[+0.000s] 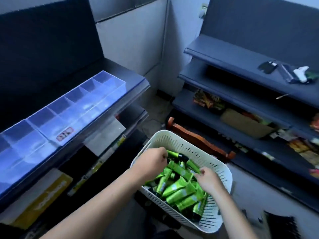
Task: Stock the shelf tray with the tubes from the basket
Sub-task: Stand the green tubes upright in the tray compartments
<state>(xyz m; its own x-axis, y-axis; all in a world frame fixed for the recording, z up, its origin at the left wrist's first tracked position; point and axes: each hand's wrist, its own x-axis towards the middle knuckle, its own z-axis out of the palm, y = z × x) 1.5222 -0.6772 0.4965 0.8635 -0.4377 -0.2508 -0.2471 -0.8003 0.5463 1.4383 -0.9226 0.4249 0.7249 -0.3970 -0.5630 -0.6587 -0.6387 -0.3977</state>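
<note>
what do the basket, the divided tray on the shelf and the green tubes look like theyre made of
Basket: apparently moulded plastic, matte off-white; its walls have regular slots.
Divided tray: looks like clear acrylic or similar hard plastic, glossy; the shelf shows through, and the surfaces reflect light.
Green tubes: probably soft plastic or foil laminate, shiny metallic green, with dark caps. Blur leaves this open.

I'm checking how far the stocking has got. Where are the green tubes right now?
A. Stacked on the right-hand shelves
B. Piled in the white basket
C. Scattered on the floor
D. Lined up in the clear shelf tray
B: the green tubes lie heaped in the white basket, with the left hand and right hand both reaching in, while the clear shelf tray shows no tubes in its compartments.
</note>
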